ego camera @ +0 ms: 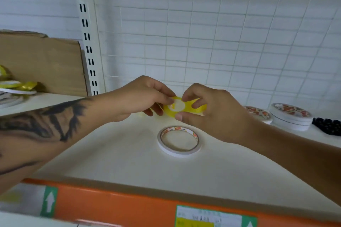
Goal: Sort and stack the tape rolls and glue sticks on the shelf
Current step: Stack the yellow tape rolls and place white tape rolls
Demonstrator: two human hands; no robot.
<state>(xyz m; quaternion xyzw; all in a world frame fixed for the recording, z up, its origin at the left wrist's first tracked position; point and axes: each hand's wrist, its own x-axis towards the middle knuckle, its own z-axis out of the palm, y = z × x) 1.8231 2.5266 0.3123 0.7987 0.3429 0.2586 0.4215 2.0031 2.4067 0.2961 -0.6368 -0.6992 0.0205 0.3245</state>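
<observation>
A yellow tape roll [173, 108] with a white core is held above the white shelf [114, 156], between both hands. My left hand [140, 97] pinches its left edge with thumb and fingers. My right hand [208, 110] grips its right side, fingers curled over the top and thumb under. Below them a thin white double-sided tape roll [179, 142] lies flat on the shelf. Stacks of white tape rolls with patterned labels [291, 114] stand at the right. No glue sticks can be made out.
A slotted upright post [86, 33] divides the shelf; left of it lie yellow and white tape rolls [16, 86] before a cardboard sheet [42, 61]. A black studded object [328, 125] sits far right. A wire grid [221, 42] backs the shelf. An orange price rail [129, 204] edges the front.
</observation>
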